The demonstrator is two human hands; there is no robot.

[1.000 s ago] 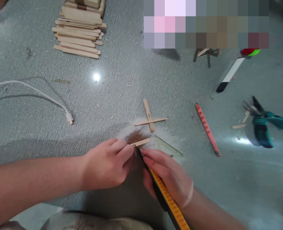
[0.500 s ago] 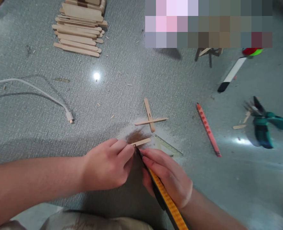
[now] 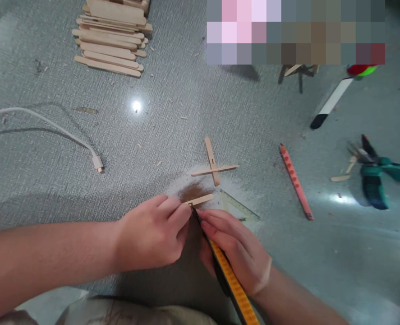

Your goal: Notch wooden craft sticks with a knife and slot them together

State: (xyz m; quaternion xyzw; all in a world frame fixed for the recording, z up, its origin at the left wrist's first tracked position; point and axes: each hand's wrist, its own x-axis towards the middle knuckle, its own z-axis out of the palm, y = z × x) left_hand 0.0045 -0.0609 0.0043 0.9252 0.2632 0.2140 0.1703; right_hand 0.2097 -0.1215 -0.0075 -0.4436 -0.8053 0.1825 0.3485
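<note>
My left hand (image 3: 154, 232) is closed around one end of a popsicle stick (image 3: 202, 198), whose free end points right. A small dark cut shows in that stick beside my fingertips. My right hand (image 3: 235, 248) grips an orange and black utility knife (image 3: 232, 275); its thin dark tip touches the stick at the cut. Just beyond my hands lie two crossed popsicle sticks (image 3: 209, 151), one with a small slot. Brown dust (image 3: 190, 192) lies on a pale powdery patch under the held stick. A clear set square (image 3: 238, 208) rests right of it.
Stacked popsicle sticks (image 3: 110, 45) lie at the back left. A white cable (image 3: 57, 124) runs in from the left. To the right are a red pencil (image 3: 296, 183), green-handled pliers (image 3: 374, 174) and a white stick-shaped object with a black end (image 3: 333, 101). Wood scraps dot the table.
Both hands keep nearly the same place and hold. The rear end of the knife has swung slightly left; the view has shifted a little.
</note>
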